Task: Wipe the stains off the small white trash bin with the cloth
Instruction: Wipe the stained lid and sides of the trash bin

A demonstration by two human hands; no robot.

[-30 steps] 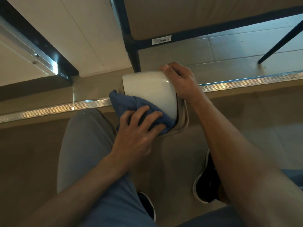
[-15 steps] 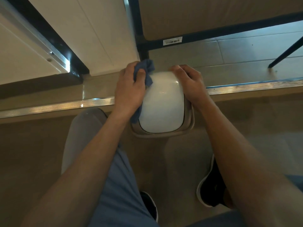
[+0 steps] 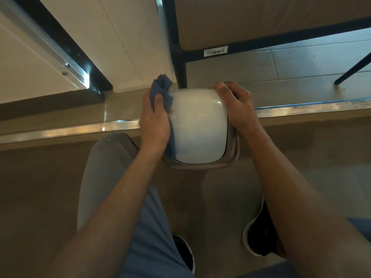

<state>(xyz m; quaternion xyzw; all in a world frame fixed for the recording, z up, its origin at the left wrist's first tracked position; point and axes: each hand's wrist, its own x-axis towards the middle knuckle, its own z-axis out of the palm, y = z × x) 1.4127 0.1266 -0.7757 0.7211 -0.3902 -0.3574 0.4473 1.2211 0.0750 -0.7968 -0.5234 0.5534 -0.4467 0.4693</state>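
Note:
The small white trash bin [image 3: 198,127] lies tilted on its side above the floor, its grey rim [image 3: 230,163] toward me and its rounded bottom pointing away. My left hand [image 3: 154,121] presses a blue cloth [image 3: 162,87] flat against the bin's left side, with a bunch of cloth sticking up past my fingers. My right hand [image 3: 236,105] grips the bin's upper right side and steadies it. No stains show on the glossy face turned to me.
A metal threshold strip [image 3: 70,130] crosses the floor just behind the bin. A dark table leg [image 3: 180,67] stands right behind it, and another thin leg [image 3: 349,73] at far right. My knees and black shoes [image 3: 259,233] are below.
My left hand with the cloth went from the bin's near lower left up its left side, then slid slightly back down. The bin turned more squarely toward me; the right hand kept its hold.

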